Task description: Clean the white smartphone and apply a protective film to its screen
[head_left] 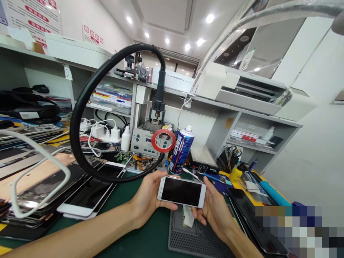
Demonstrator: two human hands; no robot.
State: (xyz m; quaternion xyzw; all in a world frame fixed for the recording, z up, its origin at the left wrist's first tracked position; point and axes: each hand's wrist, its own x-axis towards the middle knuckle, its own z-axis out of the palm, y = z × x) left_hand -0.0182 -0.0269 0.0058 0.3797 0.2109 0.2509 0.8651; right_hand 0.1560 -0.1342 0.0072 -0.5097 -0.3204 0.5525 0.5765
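Observation:
A white smartphone [181, 191] with a dark screen is held sideways above the bench. My left hand [149, 193] grips its left end, thumb along the lower edge and fingers behind it. Around the right end closes my right hand [212, 202], its thumb at the upper corner and its fingers below. Under the phone lies a grey textured mat [185, 238] with a crumpled white tissue [189, 216] on it. A blue spray can [182, 150] stands just behind the phone. Beside it lies a white-tipped swab or brush [191, 174].
A hot air station [143, 139] stands at the back, its thick black hose [76, 125] looping over the left side. White phones [87, 193] and stacked phone parts lie left. At right are dark phone panels [252, 218] and a yellow bottle [236, 173]. A white cable [67, 175] curves at far left.

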